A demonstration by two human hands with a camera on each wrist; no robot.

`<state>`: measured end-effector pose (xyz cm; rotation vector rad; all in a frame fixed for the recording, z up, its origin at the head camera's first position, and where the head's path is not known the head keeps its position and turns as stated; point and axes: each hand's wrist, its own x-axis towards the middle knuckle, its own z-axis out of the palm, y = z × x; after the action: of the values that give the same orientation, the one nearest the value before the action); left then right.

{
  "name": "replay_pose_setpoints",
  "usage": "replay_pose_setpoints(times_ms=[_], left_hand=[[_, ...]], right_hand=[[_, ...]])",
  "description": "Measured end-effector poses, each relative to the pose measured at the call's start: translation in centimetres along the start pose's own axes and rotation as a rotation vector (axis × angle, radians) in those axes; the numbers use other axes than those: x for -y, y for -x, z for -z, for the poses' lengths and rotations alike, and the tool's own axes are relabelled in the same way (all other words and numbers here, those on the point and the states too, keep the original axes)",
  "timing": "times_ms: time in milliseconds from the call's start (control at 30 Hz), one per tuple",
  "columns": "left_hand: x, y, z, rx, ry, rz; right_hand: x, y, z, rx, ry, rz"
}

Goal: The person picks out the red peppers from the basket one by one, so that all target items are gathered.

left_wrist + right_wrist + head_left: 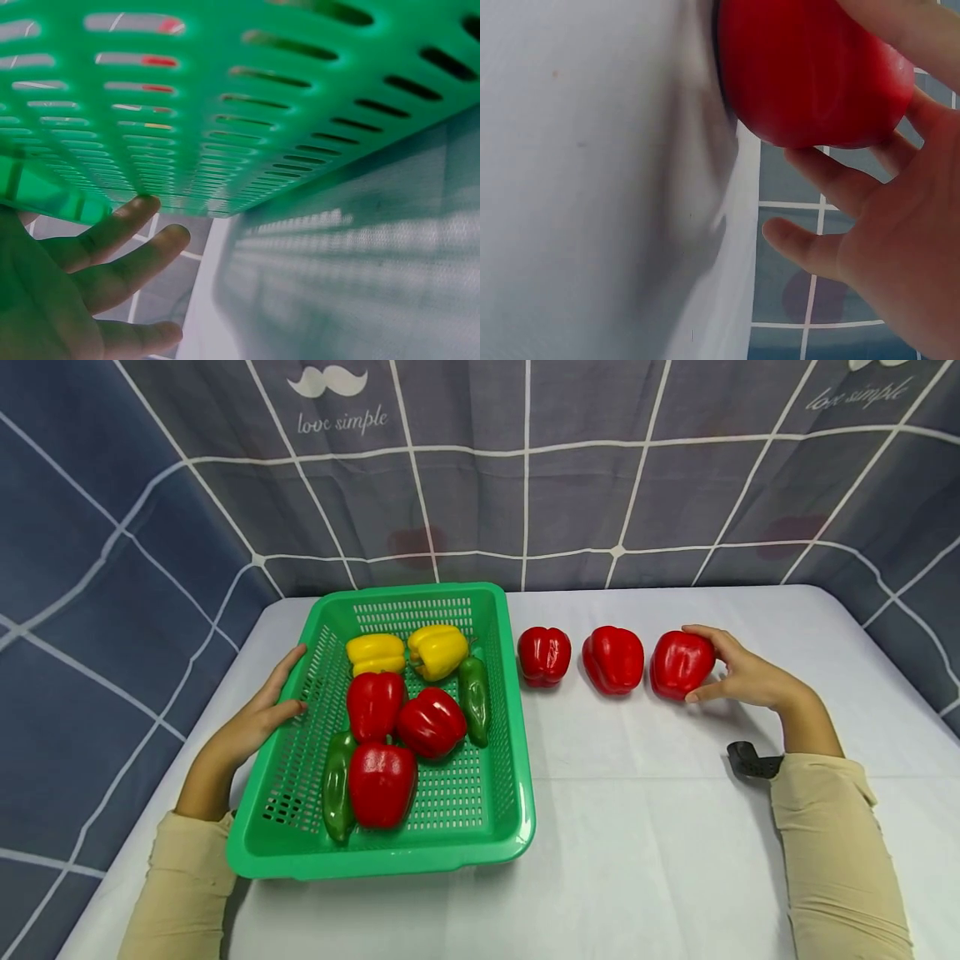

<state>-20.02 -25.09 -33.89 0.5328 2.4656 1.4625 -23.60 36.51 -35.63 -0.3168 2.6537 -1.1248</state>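
My left hand (258,718) holds the left rim of a green plastic basket (521,777), its thumb over the edge. In the left wrist view, the fingers (131,262) spread along the basket's slotted outer wall. On the right, my right hand (750,677) grips a red bell pepper (681,665) between thumb and fingers. The right wrist view shows that pepper (810,75) close to the cloth, with one finger (802,247) off it. To its left stand two more red bell peppers, the middle one (613,660) and the one nearest the basket (543,656).
Inside the basket lie two yellow bell peppers (438,652), three red bell peppers (381,785) and two long green peppers (474,700). A white cloth (637,860) covers the table. Dark checked curtain (480,502) rises behind and at both sides. A black strap piece (752,761) sits at the right wrist.
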Motion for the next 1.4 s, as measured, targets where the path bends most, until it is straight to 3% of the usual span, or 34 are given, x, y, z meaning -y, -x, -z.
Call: replay_pose_setpoints(times_ms=[633,1000,1400], left_hand=[[0.1,0.1,-0.1,-0.016,0.002,0.005],[-0.4,-0.3,-0.2,-0.025,0.019,0.007],[-0.4,0.0,0.0,-0.014,0.007,0.025]], right_hand=[[0.3,-0.2,0.0,0.060,0.026,-0.012],[0.7,0.3,0.5,0.014,0.045,-0.030],[2.8,0.3,0.2,-0.065,0.131,0.045]])
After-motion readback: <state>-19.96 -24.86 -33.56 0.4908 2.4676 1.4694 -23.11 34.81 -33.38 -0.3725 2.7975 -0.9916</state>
